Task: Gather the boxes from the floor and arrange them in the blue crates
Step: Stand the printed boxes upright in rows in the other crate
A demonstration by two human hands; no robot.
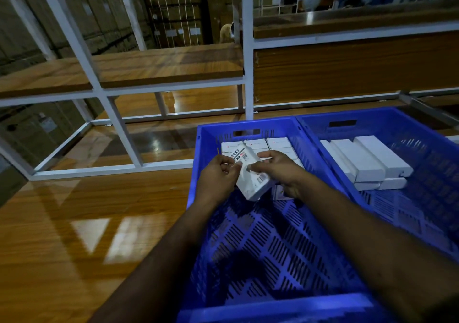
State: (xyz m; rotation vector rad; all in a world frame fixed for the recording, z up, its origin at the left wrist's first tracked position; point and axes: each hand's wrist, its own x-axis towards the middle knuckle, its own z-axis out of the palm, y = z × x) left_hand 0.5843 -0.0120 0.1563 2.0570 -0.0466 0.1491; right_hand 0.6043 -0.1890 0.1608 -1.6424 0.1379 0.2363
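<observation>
Two hands meet over the near crate (pixel 248 307) in the lower middle of the frame, both clamped on one white box (pixel 250 173). The left hand (pixel 218 176) grips the box's left edge with curled fingers and the thumb on its printed face. The right hand (pixel 280 171) holds the right side, fingers arched over the top and thumb against the face near a barcode. The box is tilted, its top end toward the far wall of the crate, and it is held above the crate floor rather than resting on it.

Behind the held box, a row of boxes (pixel 265 143) lies flat against the far wall of this crate, each with a small red mark on its top. Another box (pixel 280 192) shows partly under the right hand; how it lies cannot be told. The near part of the slotted crate floor is bare and shadowed by the arms.

Just to the right, touching side by side, a second crate (pixel 422 153) holds a stack of plain white boxes (pixel 367 163) in two layers near its left wall.

Both crates sit on a glossy wooden floor (pixel 74 223). A white metal rack (pixel 119 124) with wooden shelves fills the upper left and centre of the frame, and stacked cartons (pixel 173 7) stand behind it, blurred.
</observation>
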